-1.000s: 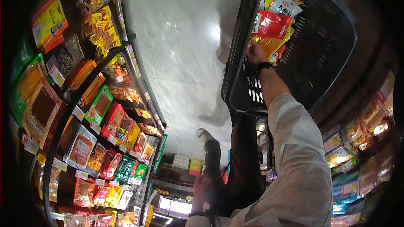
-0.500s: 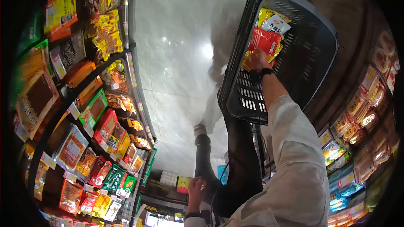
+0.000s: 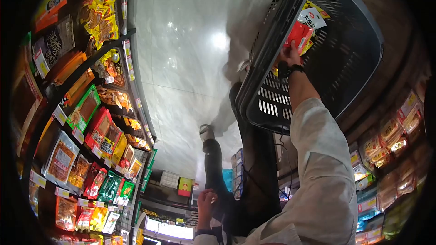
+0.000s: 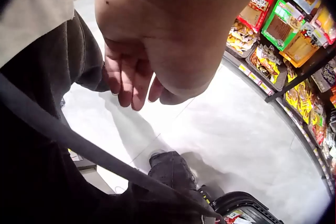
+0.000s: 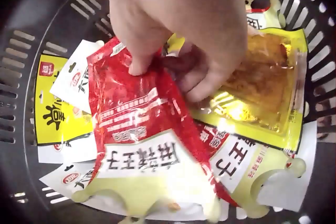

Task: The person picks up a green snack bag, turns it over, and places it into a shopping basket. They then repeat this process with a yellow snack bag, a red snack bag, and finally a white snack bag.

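1. Red, glossy film makes up the crinkled packet (image 5: 139, 100) lying on top of others inside the basket (image 3: 352, 41); its lower end is pale, with a white label bearing black characters.
2. The right hand (image 5: 178, 19) pinches the packet's upper edge between thumb and curled fingers.
3. Beside it, a yellow-bordered pouch (image 5: 262, 77) shows amber contents through a shiny, clear window.
4. White packets (image 5: 76, 79) and a black-printed yellow packet (image 5: 52, 103) lie partly covered.
5. Dark, slotted plastic forms the basket's walls, the rim rounded.
6. The left hand (image 4: 152, 58) hangs above the smooth grey floor (image 4: 252, 129), fingers loosely extended, side by side.
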